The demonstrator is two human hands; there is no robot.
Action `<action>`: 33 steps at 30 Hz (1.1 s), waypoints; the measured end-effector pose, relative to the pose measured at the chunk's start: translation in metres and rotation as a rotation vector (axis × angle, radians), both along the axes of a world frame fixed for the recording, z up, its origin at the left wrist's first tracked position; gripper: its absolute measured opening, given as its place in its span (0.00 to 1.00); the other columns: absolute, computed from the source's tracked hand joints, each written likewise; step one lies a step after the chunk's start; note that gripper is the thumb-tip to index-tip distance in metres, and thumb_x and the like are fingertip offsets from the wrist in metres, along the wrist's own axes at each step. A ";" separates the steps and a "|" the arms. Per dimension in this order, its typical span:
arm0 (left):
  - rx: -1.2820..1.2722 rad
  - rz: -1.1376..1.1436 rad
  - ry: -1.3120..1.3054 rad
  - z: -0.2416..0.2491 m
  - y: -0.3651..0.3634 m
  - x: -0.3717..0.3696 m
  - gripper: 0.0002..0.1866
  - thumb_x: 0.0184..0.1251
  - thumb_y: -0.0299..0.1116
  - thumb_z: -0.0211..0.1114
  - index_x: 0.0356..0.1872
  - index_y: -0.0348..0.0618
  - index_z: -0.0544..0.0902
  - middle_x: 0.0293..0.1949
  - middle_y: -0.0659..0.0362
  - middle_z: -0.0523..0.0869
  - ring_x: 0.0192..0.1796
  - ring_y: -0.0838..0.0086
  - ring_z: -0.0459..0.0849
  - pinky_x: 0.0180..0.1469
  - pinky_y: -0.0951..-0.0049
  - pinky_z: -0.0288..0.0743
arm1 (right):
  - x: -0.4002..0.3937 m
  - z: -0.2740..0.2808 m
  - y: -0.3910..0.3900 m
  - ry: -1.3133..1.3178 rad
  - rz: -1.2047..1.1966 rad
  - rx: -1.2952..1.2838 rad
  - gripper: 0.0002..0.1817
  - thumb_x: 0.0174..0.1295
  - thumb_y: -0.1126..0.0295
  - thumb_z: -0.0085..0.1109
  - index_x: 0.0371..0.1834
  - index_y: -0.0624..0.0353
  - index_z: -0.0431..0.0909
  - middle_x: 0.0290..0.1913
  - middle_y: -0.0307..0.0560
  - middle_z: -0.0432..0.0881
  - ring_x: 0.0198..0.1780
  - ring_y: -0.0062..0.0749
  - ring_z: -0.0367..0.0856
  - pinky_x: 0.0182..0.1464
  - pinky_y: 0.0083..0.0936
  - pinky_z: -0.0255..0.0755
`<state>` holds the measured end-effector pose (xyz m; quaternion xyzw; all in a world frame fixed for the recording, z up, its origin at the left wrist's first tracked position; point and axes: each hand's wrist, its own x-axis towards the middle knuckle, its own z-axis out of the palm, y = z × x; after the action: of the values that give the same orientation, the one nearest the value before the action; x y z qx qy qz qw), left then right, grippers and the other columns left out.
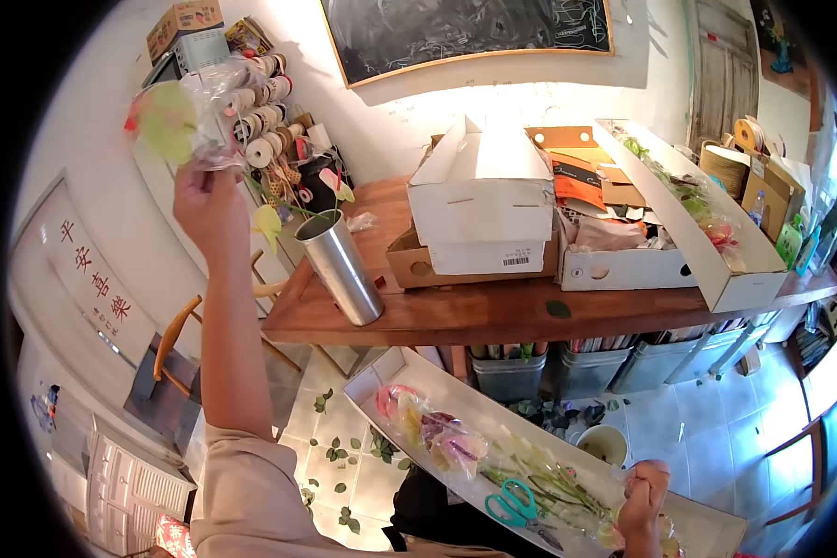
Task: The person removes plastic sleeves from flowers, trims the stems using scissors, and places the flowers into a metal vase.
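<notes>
My left hand (210, 205) is raised at the upper left, fingers pinched around a crumpled clear plastic wrapper (216, 112). A pale green, rounded flower (167, 121) with a red edge shows blurred beside the wrapper. Below stands a silver metal vase (341, 270) holding anthuriums (268, 223) in green and pink. My right hand (644, 493) is closed in a fist over the long white box (367, 372); what it holds, if anything, I cannot tell. Inside that box lie wrapped flowers (456, 445), green stems (553, 479) and teal-handled scissors (513, 507).
The wooden table (409, 312) bears a white carton (482, 219), a box of packaging (623, 265) and another long flower box (749, 279). Metal bins (509, 374) stand beneath it. Leaves (337, 451) and a bucket (604, 445) are on the floor; ribbon rolls (260, 149) line the left wall.
</notes>
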<state>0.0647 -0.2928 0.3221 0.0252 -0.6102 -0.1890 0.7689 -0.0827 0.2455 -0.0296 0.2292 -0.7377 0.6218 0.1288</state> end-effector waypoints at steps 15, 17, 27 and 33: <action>0.341 0.398 -0.765 -0.115 -0.059 -0.053 0.09 0.66 0.28 0.67 0.44 0.37 0.87 0.38 0.46 0.92 0.43 0.54 0.92 0.48 0.59 0.82 | 0.010 0.023 0.001 -0.071 -0.054 0.106 0.04 0.70 0.84 0.55 0.45 0.68 0.76 0.38 0.45 0.78 0.34 0.24 0.76 0.35 0.22 0.73; 0.309 0.435 -0.830 -0.121 -0.060 -0.053 0.11 0.66 0.27 0.65 0.47 0.37 0.87 0.39 0.44 0.92 0.45 0.51 0.91 0.51 0.57 0.82 | 0.011 0.026 -0.003 -0.058 -0.073 0.062 0.06 0.72 0.84 0.55 0.49 0.70 0.77 0.41 0.45 0.80 0.34 0.22 0.80 0.37 0.20 0.78; 0.160 0.527 -0.894 -0.136 -0.026 -0.039 0.23 0.66 0.25 0.64 0.63 0.30 0.79 0.56 0.37 0.86 0.61 0.45 0.84 0.64 0.53 0.77 | 0.002 0.014 0.004 0.115 -0.049 0.170 0.14 0.70 0.88 0.51 0.51 0.72 0.87 0.47 0.55 0.89 0.43 0.36 0.89 0.50 0.29 0.83; 0.199 0.465 -0.734 -0.137 -0.023 -0.040 0.33 0.69 0.34 0.71 0.72 0.33 0.73 0.65 0.42 0.82 0.67 0.51 0.81 0.69 0.56 0.74 | 0.005 0.024 -0.001 0.188 -0.005 0.257 0.16 0.66 0.90 0.50 0.49 0.72 0.86 0.51 0.61 0.88 0.49 0.46 0.88 0.53 0.34 0.82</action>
<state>0.0247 -0.3155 0.1851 0.3012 -0.7997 -0.0475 0.5172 -0.0777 0.2445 -0.0056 0.2993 -0.7965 0.4976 0.1684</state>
